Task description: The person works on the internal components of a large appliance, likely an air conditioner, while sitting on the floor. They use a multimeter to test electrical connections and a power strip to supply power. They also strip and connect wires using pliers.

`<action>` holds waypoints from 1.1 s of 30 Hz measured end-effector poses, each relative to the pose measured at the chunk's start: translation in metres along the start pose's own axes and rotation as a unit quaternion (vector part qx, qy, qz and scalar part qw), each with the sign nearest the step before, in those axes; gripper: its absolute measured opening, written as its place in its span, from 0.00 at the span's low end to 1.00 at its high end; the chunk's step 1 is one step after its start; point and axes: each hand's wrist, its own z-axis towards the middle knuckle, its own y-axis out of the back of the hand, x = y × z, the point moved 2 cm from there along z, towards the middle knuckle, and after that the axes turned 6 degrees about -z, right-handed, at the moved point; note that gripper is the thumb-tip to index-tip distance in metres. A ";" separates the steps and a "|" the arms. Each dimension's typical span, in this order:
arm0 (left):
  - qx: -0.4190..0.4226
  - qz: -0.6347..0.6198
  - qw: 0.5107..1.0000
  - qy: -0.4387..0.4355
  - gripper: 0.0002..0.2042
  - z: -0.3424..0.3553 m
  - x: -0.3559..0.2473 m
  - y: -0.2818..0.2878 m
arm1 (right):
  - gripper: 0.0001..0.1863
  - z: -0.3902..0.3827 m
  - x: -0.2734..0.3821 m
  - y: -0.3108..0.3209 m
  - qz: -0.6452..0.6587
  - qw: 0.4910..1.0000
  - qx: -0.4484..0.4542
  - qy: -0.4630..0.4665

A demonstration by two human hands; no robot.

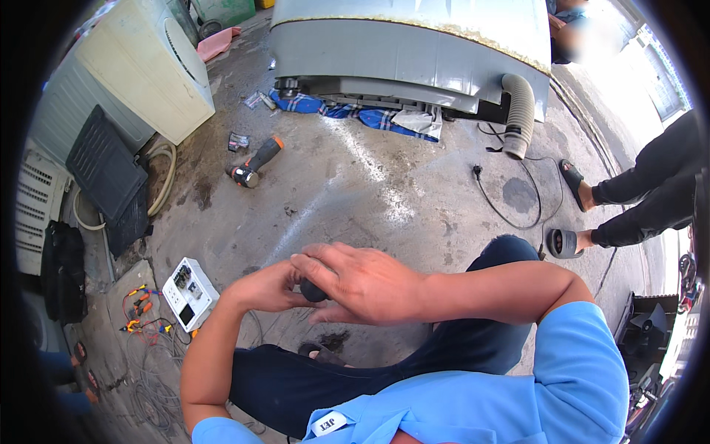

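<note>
A dark object (pixel 312 291), mostly hidden, is clasped between the left hand (pixel 268 286) and the right hand (pixel 364 284), near, left of centre. A tool (pixel 259 160) is seen farther off on the floor (pixel 436 185).

Left hand (pixel 268 287): left of centre, fingers around a dark object (pixel 313 291), mostly hidden
Right hand (pixel 370 285): centre, over same object
Orange-and-black tool (pixel 259 157): upper left
White box (pixel 190 294): lower left
Grey appliance (pixel 399 63): top centre, ribbed hose (pixel 520 111) at right end

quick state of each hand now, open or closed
Left hand: curled against a dark rounded object; full closure hidden.
Right hand: bent over the same object; closure cannot be told.
</note>
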 end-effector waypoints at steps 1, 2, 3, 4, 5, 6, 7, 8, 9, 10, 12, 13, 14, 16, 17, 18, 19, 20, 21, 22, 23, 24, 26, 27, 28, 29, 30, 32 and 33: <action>0.006 0.004 1.000 -0.013 0.12 0.002 -0.001 0.006 | 0.25 0.000 0.003 0.009 -0.002 0.999 0.036 0.012; -0.017 0.009 1.000 0.023 0.12 0.013 0.036 0.018 | 0.24 0.000 0.006 0.019 -0.005 0.997 0.072 0.021; -0.045 0.011 0.997 0.063 0.13 0.018 0.087 0.031 | 0.25 0.002 0.009 0.031 0.009 0.986 0.159 0.040; -0.061 0.098 0.983 0.140 0.15 0.023 0.110 0.044 | 0.25 0.001 0.012 0.041 0.025 0.967 0.245 0.056; -0.082 0.182 0.954 0.223 0.17 0.024 0.130 0.060 | 0.25 0.001 0.013 0.054 0.052 0.963 0.261 0.034; -0.098 0.171 0.938 0.284 0.17 0.028 0.154 0.072 | 0.25 -0.002 0.015 0.067 0.083 0.957 0.278 0.013; -0.114 0.159 0.918 0.345 0.18 0.032 0.182 0.084 | 0.25 -0.007 0.017 0.076 0.113 0.949 0.296 -0.007; -0.169 0.165 0.907 0.349 0.17 0.036 0.214 0.098 | 0.25 -0.011 0.017 0.080 0.114 0.939 0.325 -0.026; -0.225 0.171 0.893 0.351 0.17 0.037 0.249 0.110 | 0.25 -0.015 0.017 0.083 0.112 0.928 0.354 -0.044; -0.320 0.127 0.895 0.282 0.17 0.035 0.287 0.119 | 0.25 -0.017 0.017 0.081 0.111 0.915 0.383 -0.058; -0.449 0.093 0.870 0.183 0.19 0.051 0.303 0.136 | 0.25 -0.025 0.016 0.073 0.079 0.907 0.401 -0.104; -0.486 0.102 0.851 0.169 0.21 0.064 0.290 0.136 | 0.26 -0.026 0.017 0.070 0.065 0.900 0.410 -0.132; -0.492 0.119 0.844 0.178 0.21 0.074 0.285 0.138 | 0.26 -0.028 0.018 0.066 0.054 0.892 0.421 -0.155; -0.509 0.157 0.824 0.194 0.22 0.088 0.277 0.145 | 0.26 -0.027 0.021 0.060 0.029 0.877 0.437 -0.196; -0.509 0.152 0.825 0.194 0.22 0.092 0.276 0.142 | 0.26 -0.026 0.025 0.059 0.033 0.883 0.416 -0.216; -0.509 0.146 0.827 0.190 0.22 0.100 0.275 0.140 | 0.26 -0.025 0.030 0.060 0.033 0.887 0.394 -0.237; -0.509 0.140 0.829 0.187 0.23 0.104 0.275 0.139 | 0.26 -0.024 0.035 0.061 0.033 0.891 0.371 -0.259; -0.502 0.158 0.826 0.204 0.23 0.105 0.281 0.140 | 0.25 -0.025 0.040 0.063 0.035 0.893 0.349 -0.283; -0.497 0.173 0.821 0.220 0.24 0.105 0.292 0.138 | 0.25 -0.026 0.044 0.067 0.034 0.894 0.328 -0.305; -0.493 0.193 0.814 0.239 0.24 0.102 0.304 0.137 | 0.24 -0.025 0.045 0.073 0.036 0.896 0.303 -0.323; -0.490 0.225 0.802 0.257 0.24 0.096 0.321 0.138 | 0.24 -0.021 0.046 0.081 0.023 0.902 0.251 -0.352; -0.485 0.256 0.790 0.273 0.25 0.089 0.345 0.138 | 0.23 -0.017 0.049 0.090 0.010 0.903 0.197 -0.381; -0.480 0.303 0.775 0.278 0.25 0.083 0.360 0.137 | 0.20 -0.017 0.052 0.111 -0.076 0.888 0.098 -0.444; -0.484 0.314 0.772 0.268 0.26 0.084 0.357 0.133 | 0.18 -0.018 0.052 0.123 -0.134 0.882 0.058 -0.448; -0.491 0.307 0.765 0.281 0.26 0.081 0.349 0.132 | 0.16 -0.023 0.050 0.135 -0.190 0.873 0.015 -0.449; -0.493 0.293 0.766 0.290 0.26 0.082 0.340 0.128 | 0.14 -0.027 0.044 0.150 -0.238 0.856 -0.025 -0.458; -0.511 0.285 0.762 0.277 0.26 0.077 0.322 0.127 | 0.13 -0.039 0.034 0.166 -0.282 0.836 -0.069 -0.466; -0.570 0.249 0.753 0.216 0.26 0.080 0.296 0.143 | 0.13 -0.050 0.015 0.201 -0.344 0.758 -0.185 -0.523; -0.606 0.222 0.745 0.171 0.25 0.081 0.288 0.158 | 0.16 -0.062 -0.001 0.221 -0.353 0.735 -0.244 -0.526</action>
